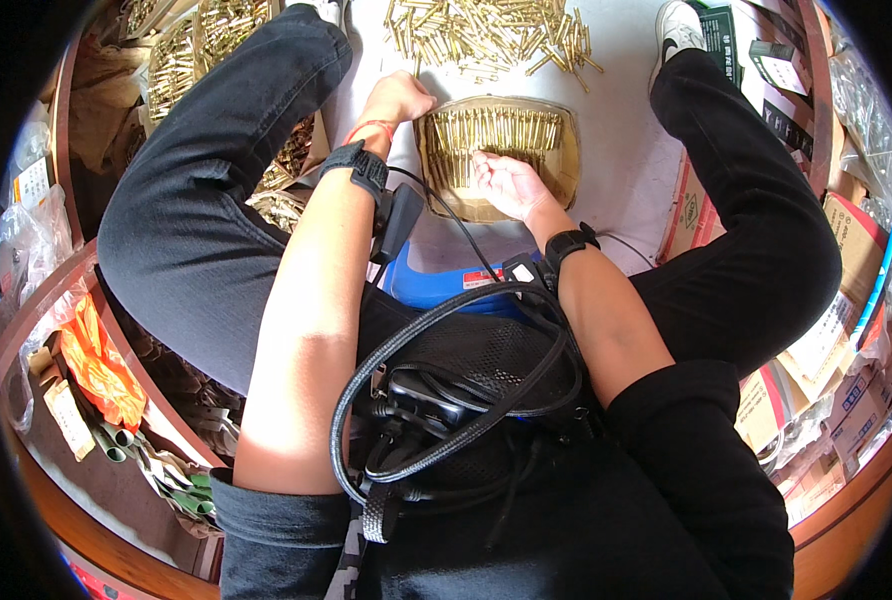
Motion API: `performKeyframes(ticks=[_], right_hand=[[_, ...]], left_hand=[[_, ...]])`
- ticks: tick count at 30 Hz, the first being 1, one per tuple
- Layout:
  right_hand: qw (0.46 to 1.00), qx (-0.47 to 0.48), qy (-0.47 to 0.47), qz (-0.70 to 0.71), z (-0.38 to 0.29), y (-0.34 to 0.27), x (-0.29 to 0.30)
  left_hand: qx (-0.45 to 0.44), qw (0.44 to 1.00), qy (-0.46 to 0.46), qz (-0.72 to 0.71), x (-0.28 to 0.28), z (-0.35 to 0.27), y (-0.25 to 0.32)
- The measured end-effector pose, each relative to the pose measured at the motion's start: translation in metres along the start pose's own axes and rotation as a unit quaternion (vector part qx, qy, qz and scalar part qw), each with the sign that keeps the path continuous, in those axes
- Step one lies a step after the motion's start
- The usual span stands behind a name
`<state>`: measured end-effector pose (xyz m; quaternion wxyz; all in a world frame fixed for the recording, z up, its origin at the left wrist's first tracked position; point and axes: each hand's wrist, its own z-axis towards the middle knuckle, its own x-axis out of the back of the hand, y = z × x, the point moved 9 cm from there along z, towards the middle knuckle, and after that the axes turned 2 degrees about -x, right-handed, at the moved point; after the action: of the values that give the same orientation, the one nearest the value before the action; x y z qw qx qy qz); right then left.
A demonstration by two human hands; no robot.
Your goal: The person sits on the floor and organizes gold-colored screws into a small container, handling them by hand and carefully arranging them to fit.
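A shallow cardboard box lies on the pale surface between my legs. Inside it, slim brass-coloured bolts stand side by side in rows. My right hand reaches over the box, its curled fingertips at the lower row; whether they pinch a bolt is unclear. At the box's upper left corner is my left hand, with fingers bent inward. A single bolt shows just above its knuckles, and I cannot tell if it is gripped. Beyond the box, more bolts are spread in a loose heap.
Open cartons of loose metal fasteners stand beyond my left leg. Under my forearms is a blue plastic seat or stool. A black cable loop hangs at my waist. Printed cartons crowd the right side; an orange plastic bag lies left.
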<state>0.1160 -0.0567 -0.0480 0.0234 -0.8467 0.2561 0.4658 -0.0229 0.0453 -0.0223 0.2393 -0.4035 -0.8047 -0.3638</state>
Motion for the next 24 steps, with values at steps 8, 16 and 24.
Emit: performKeyframes(ticks=[8,16,24], right_hand=[[0.998,-0.013,0.006,-0.053,-0.003,-0.004,0.002],[0.946,-0.048,0.187,-0.261,-0.014,-0.015,0.031],[0.815,-0.052,0.353,-0.456,-0.023,-0.034,0.069]], left_hand=[[-0.011,1.000,0.005,0.002,0.005,-0.003,0.006],[0.006,1.000,-0.011,-0.015,0.003,-0.003,0.006],[-0.009,1.000,-0.001,0.007,0.003,-0.001,0.003]])
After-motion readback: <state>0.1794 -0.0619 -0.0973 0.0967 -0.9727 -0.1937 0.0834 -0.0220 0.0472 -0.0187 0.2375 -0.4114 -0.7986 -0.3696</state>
